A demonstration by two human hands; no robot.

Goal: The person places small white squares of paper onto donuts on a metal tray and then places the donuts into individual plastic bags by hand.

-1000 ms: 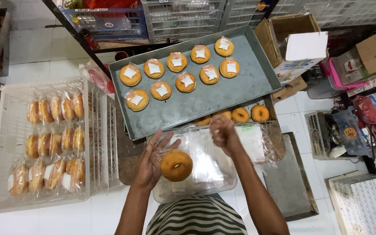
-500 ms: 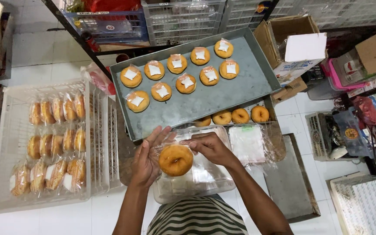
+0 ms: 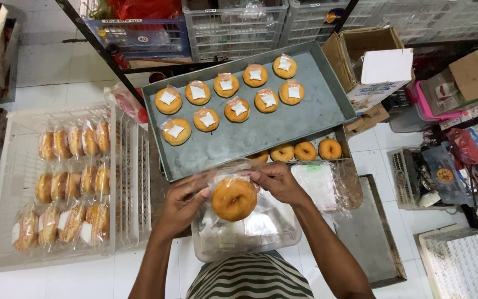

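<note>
Both hands, left hand (image 3: 181, 202) and right hand (image 3: 275, 180), pinch the mouth of a clear bag (image 3: 233, 188) around a doughnut (image 3: 234, 199), soft and light and best gripped by the film's edges, held between the fingertips above a plastic tub (image 3: 250, 235) just off the grey tray's (image 3: 283, 124) near edge.
</note>
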